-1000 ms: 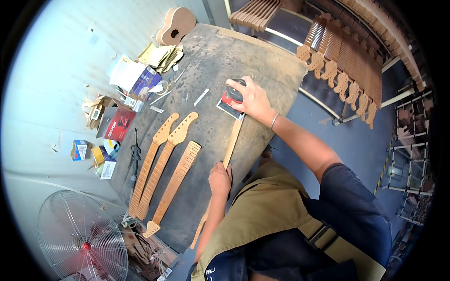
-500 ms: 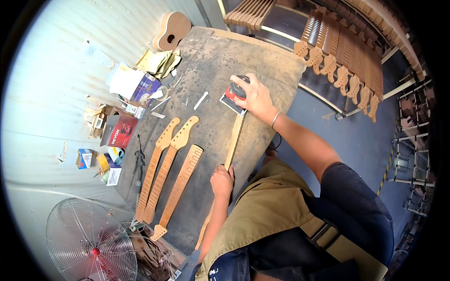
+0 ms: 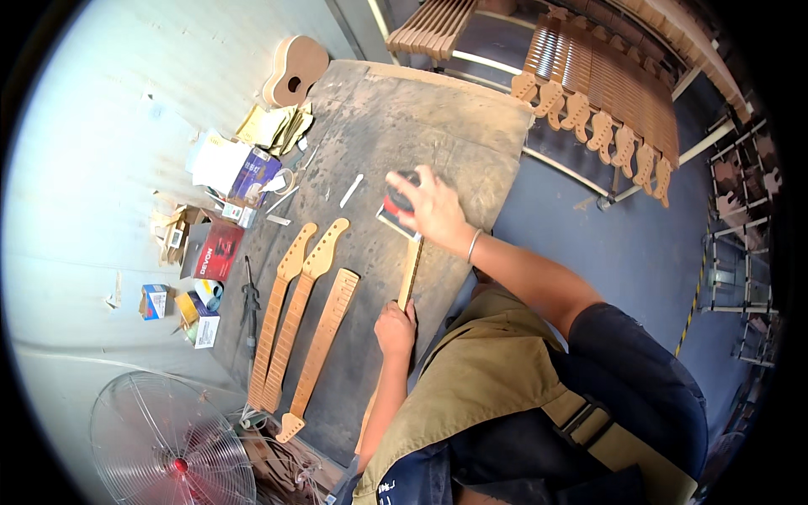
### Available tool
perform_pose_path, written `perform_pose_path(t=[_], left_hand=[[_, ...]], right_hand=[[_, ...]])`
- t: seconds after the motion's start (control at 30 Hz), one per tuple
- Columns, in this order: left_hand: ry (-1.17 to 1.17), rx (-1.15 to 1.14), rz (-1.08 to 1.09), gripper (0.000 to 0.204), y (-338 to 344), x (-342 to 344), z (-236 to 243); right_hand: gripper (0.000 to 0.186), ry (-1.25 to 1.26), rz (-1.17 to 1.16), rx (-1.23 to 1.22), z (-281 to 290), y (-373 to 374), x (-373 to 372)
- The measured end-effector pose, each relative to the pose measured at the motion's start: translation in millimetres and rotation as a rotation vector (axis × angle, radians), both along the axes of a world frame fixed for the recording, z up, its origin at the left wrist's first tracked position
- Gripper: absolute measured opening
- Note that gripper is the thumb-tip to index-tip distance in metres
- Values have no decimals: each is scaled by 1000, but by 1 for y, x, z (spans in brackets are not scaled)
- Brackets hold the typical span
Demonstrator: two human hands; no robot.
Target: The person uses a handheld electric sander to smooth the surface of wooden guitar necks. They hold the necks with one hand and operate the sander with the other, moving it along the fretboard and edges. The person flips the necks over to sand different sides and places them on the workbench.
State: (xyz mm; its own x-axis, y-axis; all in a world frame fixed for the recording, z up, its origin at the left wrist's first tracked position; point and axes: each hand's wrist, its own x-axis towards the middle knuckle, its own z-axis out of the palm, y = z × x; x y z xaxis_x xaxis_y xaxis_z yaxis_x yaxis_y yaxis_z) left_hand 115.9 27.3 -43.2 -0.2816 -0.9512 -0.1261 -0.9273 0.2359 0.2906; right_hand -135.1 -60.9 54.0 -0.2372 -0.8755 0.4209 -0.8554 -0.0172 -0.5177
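Observation:
My right hand (image 3: 443, 216) is wrapped over the top of a red and black palm sander (image 3: 394, 204). The sander's flat pad rests over the far end of a pale wooden guitar neck (image 3: 410, 271), hiding that end. Farther down the same neck, my left hand (image 3: 394, 330) has its fingers closed around it near the bench edge. The lower part of this neck runs behind my left forearm. To the left lie three more guitar necks: two side by side with headstocks pointing away (image 3: 324, 250), and one with its headstock toward me (image 3: 326, 337).
The dark, stained workbench (image 3: 379, 109) carries a small guitar body (image 3: 296, 71), sandpaper sheets (image 3: 273, 128), a red box (image 3: 220, 248) and a soldering-iron-like tool (image 3: 251, 303). A wire-caged fan (image 3: 172, 442) stands at lower left. Racked necks (image 3: 602, 93) stand beyond the bench.
My right hand has drawn the sander along the neck toward my left hand, so less bare neck shows between them. My left hand keeps its grip. The whole view has shifted slightly.

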Motion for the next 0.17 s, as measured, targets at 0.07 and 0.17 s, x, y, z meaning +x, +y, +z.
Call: perform_pose_path(t=[0.07,0.17], left_hand=[[-3,-7,-11,44,-1,1,-2],[-25,-134,-40,45,4,1,0]], right_hand=[[78,-3,57,70,5,3,5],[81,68,29,47,2,-13,-5]])
